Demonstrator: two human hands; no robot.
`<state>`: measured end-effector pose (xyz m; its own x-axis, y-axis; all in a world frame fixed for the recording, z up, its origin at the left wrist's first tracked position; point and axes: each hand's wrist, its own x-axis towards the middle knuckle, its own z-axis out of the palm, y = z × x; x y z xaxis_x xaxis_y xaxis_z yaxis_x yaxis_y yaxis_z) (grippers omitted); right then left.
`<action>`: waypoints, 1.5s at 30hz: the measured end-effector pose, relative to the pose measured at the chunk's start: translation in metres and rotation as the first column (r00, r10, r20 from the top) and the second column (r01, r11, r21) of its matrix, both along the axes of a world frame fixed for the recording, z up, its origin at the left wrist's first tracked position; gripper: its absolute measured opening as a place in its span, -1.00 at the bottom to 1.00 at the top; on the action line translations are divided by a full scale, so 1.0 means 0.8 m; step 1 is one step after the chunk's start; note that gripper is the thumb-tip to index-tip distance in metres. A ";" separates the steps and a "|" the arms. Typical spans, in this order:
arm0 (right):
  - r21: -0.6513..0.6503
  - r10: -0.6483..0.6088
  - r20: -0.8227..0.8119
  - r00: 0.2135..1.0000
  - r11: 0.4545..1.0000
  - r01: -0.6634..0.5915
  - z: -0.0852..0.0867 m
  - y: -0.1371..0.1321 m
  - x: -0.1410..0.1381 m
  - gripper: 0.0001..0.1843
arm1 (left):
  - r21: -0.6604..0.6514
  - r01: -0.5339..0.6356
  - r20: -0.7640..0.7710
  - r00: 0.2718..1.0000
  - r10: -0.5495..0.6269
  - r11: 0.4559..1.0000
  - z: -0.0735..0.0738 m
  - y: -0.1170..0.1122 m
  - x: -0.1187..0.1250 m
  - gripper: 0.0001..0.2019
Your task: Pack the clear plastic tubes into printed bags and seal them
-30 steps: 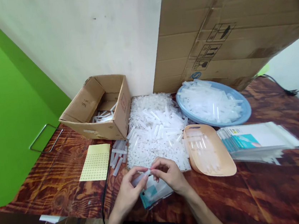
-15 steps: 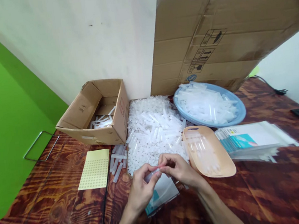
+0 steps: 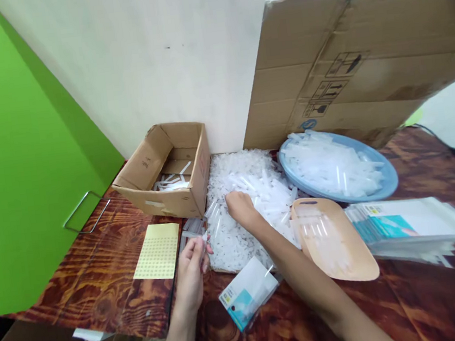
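1. Left hand (image 3: 191, 265), lower centre: fingers pinch a clear tube (image 3: 196, 239).
2. Right hand (image 3: 240, 208), centre: curled into the tube pile (image 3: 251, 200); grasp cannot be told.
3. Step: fetching; next needs one piece isolated.

Handling pictograms on cardboard sheet (image 3: 347, 64).

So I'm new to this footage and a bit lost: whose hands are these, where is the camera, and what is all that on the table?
The camera sits on a person's head, looking down at their own bare hands. The left hand pinches a small clear plastic tube. The right hand reaches into a heap of white plastic pieces. On the wooden table are a cardboard box, a yellow sticker sheet, a blue dish of tubes, a peach tray, a stack of packets and one loose packet.
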<state>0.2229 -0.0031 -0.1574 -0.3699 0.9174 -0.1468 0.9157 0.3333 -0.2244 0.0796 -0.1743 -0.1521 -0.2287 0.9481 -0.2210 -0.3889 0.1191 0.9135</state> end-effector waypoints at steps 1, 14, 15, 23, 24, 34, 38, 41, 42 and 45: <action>-0.001 0.006 0.012 1.000 1.000 -0.006 -0.001 -0.001 -0.002 -0.68 | -0.008 0.007 0.039 0.999 -0.007 1.000 0.002 0.002 0.002 -0.63; 0.041 0.111 -0.469 0.876 0.994 -0.104 0.032 -0.053 0.059 -0.84 | -0.004 0.073 -0.264 0.962 -0.072 0.997 -0.008 0.007 0.017 -0.61; 0.000 0.113 -0.576 0.810 0.990 -0.139 0.030 -0.067 0.068 -0.84 | 0.005 0.088 -0.353 0.932 -0.080 0.996 -0.008 0.007 0.018 -0.64; -0.243 -0.210 -0.952 0.222 0.961 -0.130 -0.006 -0.147 0.102 -0.81 | 0.076 0.291 -0.760 0.636 -0.134 0.954 0.002 0.006 0.039 -0.81; -0.243 -0.216 -0.952 0.216 0.964 -0.106 -0.008 -0.150 0.105 -0.82 | 0.094 0.314 -0.782 0.611 -0.126 0.945 0.003 0.005 0.041 -0.82; -0.319 -0.282 -0.897 0.340 0.946 -0.055 -0.011 -0.174 0.116 -0.79 | 0.198 0.507 -0.902 0.430 -0.047 0.839 -0.010 -0.005 0.050 -0.76; -0.319 -0.259 -0.834 0.488 0.947 -0.041 -0.014 -0.180 0.115 -0.48 | 0.186 0.576 -0.914 0.400 -0.076 0.796 -0.015 -0.007 0.050 -0.74; -0.291 -0.220 -0.820 0.528 0.955 -0.055 -0.012 -0.184 0.122 -0.41 | 0.175 0.570 -0.916 0.394 -0.080 0.803 -0.017 -0.008 0.050 -0.69; -0.293 -0.219 -0.832 0.510 0.954 -0.067 -0.010 -0.187 0.124 -0.53 | 0.170 0.556 -0.918 0.390 -0.075 0.814 -0.017 -0.009 0.050 -0.67; -0.327 -0.252 -0.867 0.431 0.939 -0.108 -0.006 -0.194 0.129 -0.71 | 0.153 0.578 -0.939 0.337 -0.064 0.802 -0.013 -0.009 0.052 -0.69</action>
<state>0.3261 -0.1586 -0.1621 -0.3904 0.9200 -0.0344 0.1573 0.0299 -0.9871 0.1215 -0.1819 -0.1622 0.3063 0.9061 0.2917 0.6170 -0.4224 0.6640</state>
